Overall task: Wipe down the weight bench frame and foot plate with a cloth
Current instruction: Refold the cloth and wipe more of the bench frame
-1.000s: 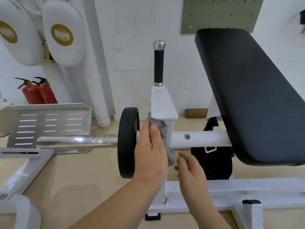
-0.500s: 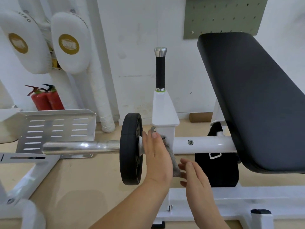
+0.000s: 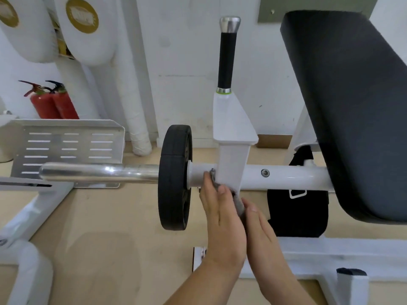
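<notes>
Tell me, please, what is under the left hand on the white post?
A grey cloth, which the left hand presses against the white frame post. Only its edges peek out around the hand; the rest, and the post behind it, are covered.

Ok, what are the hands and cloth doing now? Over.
Left hand presses grey cloth on white frame post. Right hand flat beside it, holding nothing. Black weight plate close on the left.
</notes>
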Motion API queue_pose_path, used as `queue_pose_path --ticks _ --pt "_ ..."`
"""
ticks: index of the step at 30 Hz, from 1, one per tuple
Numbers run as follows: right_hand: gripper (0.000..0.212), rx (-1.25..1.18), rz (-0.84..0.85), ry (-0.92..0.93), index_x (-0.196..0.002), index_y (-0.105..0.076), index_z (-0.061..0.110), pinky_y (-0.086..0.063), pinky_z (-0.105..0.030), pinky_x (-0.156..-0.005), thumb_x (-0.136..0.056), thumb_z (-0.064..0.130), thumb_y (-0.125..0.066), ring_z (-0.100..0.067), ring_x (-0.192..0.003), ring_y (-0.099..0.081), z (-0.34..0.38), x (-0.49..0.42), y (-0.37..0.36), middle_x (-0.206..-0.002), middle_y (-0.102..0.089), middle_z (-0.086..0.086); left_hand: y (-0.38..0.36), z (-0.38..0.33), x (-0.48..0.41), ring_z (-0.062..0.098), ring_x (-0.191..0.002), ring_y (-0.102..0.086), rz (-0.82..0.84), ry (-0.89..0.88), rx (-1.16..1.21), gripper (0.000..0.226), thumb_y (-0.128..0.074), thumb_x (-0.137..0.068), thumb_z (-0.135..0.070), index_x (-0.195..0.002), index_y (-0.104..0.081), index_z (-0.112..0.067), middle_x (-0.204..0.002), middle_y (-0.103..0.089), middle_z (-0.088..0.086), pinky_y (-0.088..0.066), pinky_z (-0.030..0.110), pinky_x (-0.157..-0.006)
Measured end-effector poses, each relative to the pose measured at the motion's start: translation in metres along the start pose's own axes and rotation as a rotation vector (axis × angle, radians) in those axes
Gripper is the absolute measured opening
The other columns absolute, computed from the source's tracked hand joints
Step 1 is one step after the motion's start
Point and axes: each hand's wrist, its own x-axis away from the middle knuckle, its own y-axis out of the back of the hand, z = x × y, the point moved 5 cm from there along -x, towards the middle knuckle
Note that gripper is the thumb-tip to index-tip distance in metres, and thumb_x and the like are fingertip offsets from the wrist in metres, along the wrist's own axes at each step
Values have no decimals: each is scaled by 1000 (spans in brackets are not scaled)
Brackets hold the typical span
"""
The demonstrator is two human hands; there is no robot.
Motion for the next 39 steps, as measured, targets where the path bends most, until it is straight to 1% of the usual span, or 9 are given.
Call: queue_pose_path --ticks 5,11,14,18,21,26,29,32,39 --pt "45 19 -3 -133 -143 -53 39 -49 -8 -60 -108 52 -27 4 -108 -58 -17 -5 -5 -135 -60 12 20 57 5 7 -143 -38 36 218 38 47 -38 -108 -35 -126 -30 -77 -158 -30 -16 -39 47 -118" --pt "52 125 -26 -110 -138 -60 36 -50 -32 -105 -105 59 -27 -4 -116 -64 -41 -16 2 -129 -68 10 9 49 6 -10 -139 -35 -23 21 -15 44 -33 -107 -44 -149 -26 -55 -151 -32 -29 -36 21 -111" --pt "52 137 -39 -159 -139 -58 37 -43 -34 -112 -104 59 -26 -7 -128 -56 -53 -17 -3 -138 -61 12 30 100 -2 4 -139 -42 -74 282 22 32 -33 -109 -44 -138 -34 -59 -152 -38 -21 -39 35 -116" --pt "46 196 -6 -202 -127 -63 43 -42 -16 -96 -106 57 -25 -3 -123 -56 -68 -21 -10 -133 -61 17 50 162 -4 43 -121 -58 -214 881 143 60 -37 -100 -67 -133 -55 -20 -131 -63 16 -42 62 -111" --pt "34 194 4 -210 -96 -61 43 -45 -3 -58 -107 51 -29 11 -89 -63 -75 -25 -11 -104 -65 24 42 149 -5 33 -119 -63 -140 668 116 57 -34 -100 -69 -141 -51 -33 -131 -64 8 -49 57 -107" --pt "36 206 14 -190 -97 -62 48 -40 -17 -96 -106 54 -28 13 -109 -56 -87 -29 -8 -112 -63 32 57 186 -1 23 -122 -62 -129 764 95 61 -38 -94 -77 -136 -57 -38 -130 -66 -3 -47 47 -110" --pt "41 259 41 -186 -92 -64 41 -41 -8 -79 -108 50 -28 19 -94 -56 -92 -30 -12 -99 -65 29 72 231 1 38 -106 -71 -233 1038 163 94 -44 -77 -93 -125 -68 -16 -109 -76 14 -55 47 -96" --pt "44 383 31 -133 -92 -65 24 -45 -6 -70 -108 46 -31 6 -87 -62 -98 -33 -12 -89 -67 10 67 214 -5 28 -92 -71 -186 964 147 69 -45 -91 -79 -116 -66 -19 -97 -75 9 -57 42 -88" --pt "54 812 160 -201 -160 -26 36 0 -43 -128 -108 50 -14 -12 -158 4 -144 -42 -6 -169 -14 16 76 222 -2 24 -105 -68 -169 908 63 74 -41 -90 -82 -127 -65 -22 -114 -74 3 -49 44 -102"
